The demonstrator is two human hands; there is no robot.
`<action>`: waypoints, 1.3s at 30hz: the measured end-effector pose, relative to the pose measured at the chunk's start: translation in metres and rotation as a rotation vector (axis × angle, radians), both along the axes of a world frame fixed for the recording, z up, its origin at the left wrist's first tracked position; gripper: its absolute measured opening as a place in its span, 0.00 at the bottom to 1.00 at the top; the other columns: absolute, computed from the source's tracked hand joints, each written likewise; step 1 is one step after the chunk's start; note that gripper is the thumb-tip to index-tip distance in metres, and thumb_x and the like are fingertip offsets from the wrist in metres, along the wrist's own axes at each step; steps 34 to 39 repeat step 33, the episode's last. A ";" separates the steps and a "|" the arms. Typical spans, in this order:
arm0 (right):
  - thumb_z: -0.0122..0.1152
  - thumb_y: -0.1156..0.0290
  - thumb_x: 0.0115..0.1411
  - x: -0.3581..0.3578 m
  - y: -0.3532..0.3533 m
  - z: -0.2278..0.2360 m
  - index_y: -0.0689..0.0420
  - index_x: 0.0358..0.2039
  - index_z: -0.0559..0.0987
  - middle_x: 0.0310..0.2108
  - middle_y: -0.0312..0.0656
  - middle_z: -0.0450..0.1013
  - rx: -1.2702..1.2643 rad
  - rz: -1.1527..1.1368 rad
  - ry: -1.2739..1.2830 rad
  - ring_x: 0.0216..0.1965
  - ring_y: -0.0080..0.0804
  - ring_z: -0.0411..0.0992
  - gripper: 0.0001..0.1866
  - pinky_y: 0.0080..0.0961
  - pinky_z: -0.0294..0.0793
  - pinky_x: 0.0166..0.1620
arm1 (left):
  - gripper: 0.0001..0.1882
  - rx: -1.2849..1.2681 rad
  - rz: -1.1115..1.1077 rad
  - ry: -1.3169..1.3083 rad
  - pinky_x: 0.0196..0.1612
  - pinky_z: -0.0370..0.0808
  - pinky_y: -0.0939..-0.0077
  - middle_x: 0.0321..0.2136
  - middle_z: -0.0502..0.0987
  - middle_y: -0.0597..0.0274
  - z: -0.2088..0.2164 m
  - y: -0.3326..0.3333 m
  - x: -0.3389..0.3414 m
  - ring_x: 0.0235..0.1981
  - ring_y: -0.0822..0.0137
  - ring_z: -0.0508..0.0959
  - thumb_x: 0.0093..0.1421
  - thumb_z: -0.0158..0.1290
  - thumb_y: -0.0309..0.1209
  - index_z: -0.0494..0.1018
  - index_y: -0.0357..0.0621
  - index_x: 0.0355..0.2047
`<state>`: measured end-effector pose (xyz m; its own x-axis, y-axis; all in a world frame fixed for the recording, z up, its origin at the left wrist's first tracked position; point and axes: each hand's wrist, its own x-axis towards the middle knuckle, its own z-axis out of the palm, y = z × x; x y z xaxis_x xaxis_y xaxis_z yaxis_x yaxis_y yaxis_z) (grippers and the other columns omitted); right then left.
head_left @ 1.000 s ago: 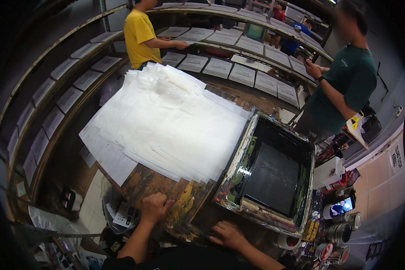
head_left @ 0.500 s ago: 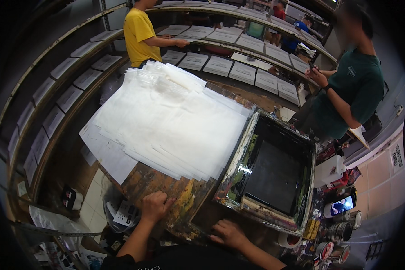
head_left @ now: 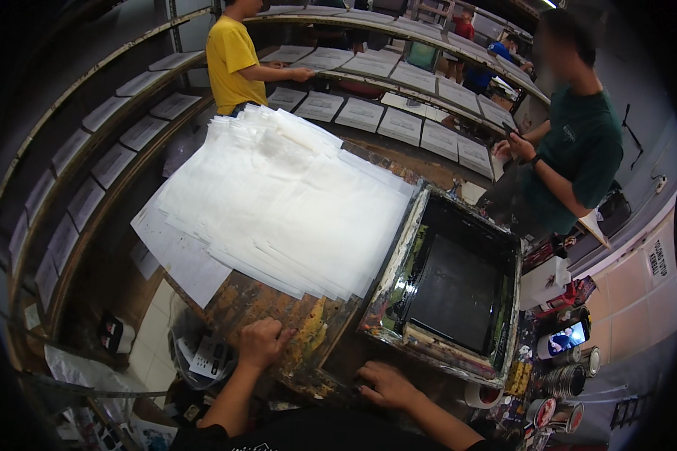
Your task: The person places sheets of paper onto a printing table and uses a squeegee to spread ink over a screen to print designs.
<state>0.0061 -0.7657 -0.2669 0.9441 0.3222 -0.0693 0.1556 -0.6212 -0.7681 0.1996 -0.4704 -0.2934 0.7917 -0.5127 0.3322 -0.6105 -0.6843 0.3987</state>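
Observation:
My left hand [head_left: 262, 343] rests on the paint-stained wooden table [head_left: 250, 302] near its front edge, its fingers curled into a loose fist around nothing. To its right, my right hand [head_left: 384, 384] lies at the same edge with bent fingers somewhat apart, holding nothing that I can see. Beyond my right hand is a screen printing frame [head_left: 516, 301] with a dark mesh and wet black ink. A wooden-handled squeegee [head_left: 444, 343] lies along its near side. A fanned pile of thin white translucent sheets [head_left: 293, 203] covers the table left of the frame, touching neither hand.
Shelves [head_left: 90, 139] of printed sheets curve along the left and back. A person in yellow [head_left: 233, 64] holds a sheet at the back shelf; another in dark green [head_left: 579, 143] stands right with a phone. Paint cans [head_left: 564, 382] and a lit phone [head_left: 566, 340] sit at right.
The view has shifted slightly. The person in green has moved a little left, with the raised phone tilting. My hands have hardly moved.

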 end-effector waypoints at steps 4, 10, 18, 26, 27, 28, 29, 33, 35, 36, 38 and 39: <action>0.58 0.53 0.70 0.005 0.002 0.011 0.58 0.50 0.77 0.44 0.52 0.72 -0.044 0.001 0.079 0.50 0.55 0.73 0.21 0.48 0.74 0.55 | 0.29 -0.022 -0.005 0.008 0.28 0.75 0.53 0.21 0.73 0.56 0.001 0.001 0.000 0.25 0.48 0.79 0.68 0.57 0.55 0.69 0.46 0.20; 0.55 0.48 0.72 0.010 0.002 0.018 0.60 0.53 0.77 0.47 0.53 0.74 -0.125 0.040 0.155 0.53 0.55 0.73 0.25 0.48 0.74 0.59 | 0.29 -0.038 -0.008 0.026 0.28 0.75 0.52 0.21 0.74 0.56 0.002 0.001 0.000 0.25 0.49 0.79 0.68 0.57 0.56 0.69 0.47 0.20; 0.55 0.47 0.72 0.033 0.015 0.051 0.61 0.55 0.78 0.50 0.55 0.77 -0.214 0.160 0.287 0.55 0.55 0.76 0.27 0.48 0.76 0.59 | 0.30 -0.040 -0.004 0.033 0.28 0.74 0.53 0.21 0.73 0.58 -0.005 0.003 0.001 0.24 0.50 0.79 0.68 0.56 0.57 0.68 0.47 0.20; 0.57 0.46 0.73 0.265 -0.025 0.180 0.52 0.78 0.55 0.44 0.59 0.82 -0.594 0.019 -0.128 0.46 0.57 0.82 0.42 0.53 0.80 0.53 | 0.28 -0.016 0.001 -0.010 0.26 0.76 0.57 0.20 0.73 0.60 -0.006 0.003 0.000 0.24 0.52 0.80 0.66 0.59 0.56 0.69 0.49 0.20; 0.59 0.48 0.72 0.327 -0.030 0.203 0.53 0.79 0.49 0.48 0.61 0.81 -0.758 -0.074 -0.124 0.50 0.58 0.81 0.46 0.51 0.80 0.54 | 0.28 -0.013 0.007 -0.002 0.27 0.76 0.56 0.20 0.73 0.60 -0.005 0.002 0.000 0.24 0.52 0.80 0.66 0.59 0.56 0.69 0.49 0.20; 0.61 0.50 0.70 0.378 -0.032 0.225 0.57 0.78 0.51 0.54 0.62 0.79 -0.913 -0.188 -0.258 0.56 0.58 0.78 0.46 0.51 0.78 0.58 | 0.28 0.005 0.008 0.006 0.27 0.76 0.56 0.20 0.73 0.60 -0.004 0.002 0.001 0.23 0.52 0.80 0.67 0.59 0.56 0.69 0.50 0.20; 0.65 0.54 0.68 0.418 -0.036 0.245 0.59 0.79 0.50 0.59 0.64 0.76 -0.826 -0.314 -0.217 0.60 0.59 0.76 0.48 0.52 0.75 0.62 | 0.28 -0.004 -0.002 0.003 0.28 0.76 0.56 0.20 0.73 0.60 -0.003 0.003 -0.004 0.24 0.52 0.80 0.67 0.59 0.57 0.69 0.50 0.20; 0.70 0.55 0.63 0.488 -0.035 0.260 0.53 0.81 0.46 0.72 0.57 0.64 -0.848 -0.392 -0.183 0.70 0.57 0.67 0.56 0.45 0.68 0.70 | 0.30 0.088 0.041 -0.019 0.29 0.77 0.57 0.21 0.75 0.59 0.000 0.005 0.001 0.26 0.53 0.81 0.67 0.57 0.57 0.69 0.48 0.19; 0.70 0.55 0.63 0.488 -0.035 0.260 0.53 0.81 0.46 0.72 0.57 0.64 -0.848 -0.392 -0.183 0.70 0.57 0.67 0.56 0.45 0.68 0.70 | 0.30 0.088 0.041 -0.019 0.29 0.77 0.57 0.21 0.75 0.59 0.000 0.005 0.001 0.26 0.53 0.81 0.67 0.57 0.57 0.69 0.48 0.19; 0.70 0.55 0.63 0.488 -0.035 0.260 0.53 0.81 0.46 0.72 0.57 0.64 -0.848 -0.392 -0.183 0.70 0.57 0.67 0.56 0.45 0.68 0.70 | 0.30 0.088 0.041 -0.019 0.29 0.77 0.57 0.21 0.75 0.59 0.000 0.005 0.001 0.26 0.53 0.81 0.67 0.57 0.57 0.69 0.48 0.19; 0.70 0.55 0.63 0.488 -0.035 0.260 0.53 0.81 0.46 0.72 0.57 0.64 -0.848 -0.392 -0.183 0.70 0.57 0.67 0.56 0.45 0.68 0.70 | 0.30 0.088 0.041 -0.019 0.29 0.77 0.57 0.21 0.75 0.59 0.000 0.005 0.001 0.26 0.53 0.81 0.67 0.57 0.57 0.69 0.48 0.19; 0.70 0.55 0.63 0.488 -0.035 0.260 0.53 0.81 0.46 0.72 0.57 0.64 -0.848 -0.392 -0.183 0.70 0.57 0.67 0.56 0.45 0.68 0.70 | 0.30 0.088 0.041 -0.019 0.29 0.77 0.57 0.21 0.75 0.59 0.000 0.005 0.001 0.26 0.53 0.81 0.67 0.57 0.57 0.69 0.48 0.19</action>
